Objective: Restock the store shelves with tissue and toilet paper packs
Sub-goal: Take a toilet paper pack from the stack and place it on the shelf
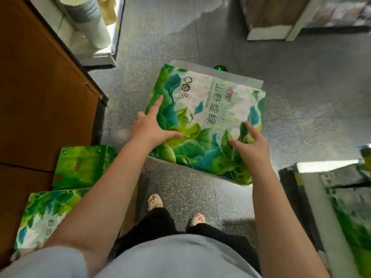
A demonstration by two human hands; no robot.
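Seen from my own head looking down: a large green tissue pack point(204, 121), printed with leaves and Chinese characters, fills the centre of the frame above a speckled grey floor point(301, 87). It sits tilted, its far edge toward the top of the frame. Whether it rests on something or is carried by me I cannot tell.

My left hand point(152, 129) lies flat on the pack's left edge, fingers spread wide, thumb pointing right across the printed face. My right hand point(251, 145) presses its lower right area, fingers likewise splayed. Neither hand is closed around anything; both only touch the wrapper.

Two more green packs point(80, 167) lie at lower left beside a brown shelf panel point(40, 97). White paper rolls point(92, 23) stand on a shelf at upper left. My feet in pale slippers point(154, 201) show at bottom centre.

The pack looks bulky yet probably light, soft and squashy under a smooth plastic film that may slip. I judge a hold on opposite side edges, palms pressing inward, safer than pinching the film.
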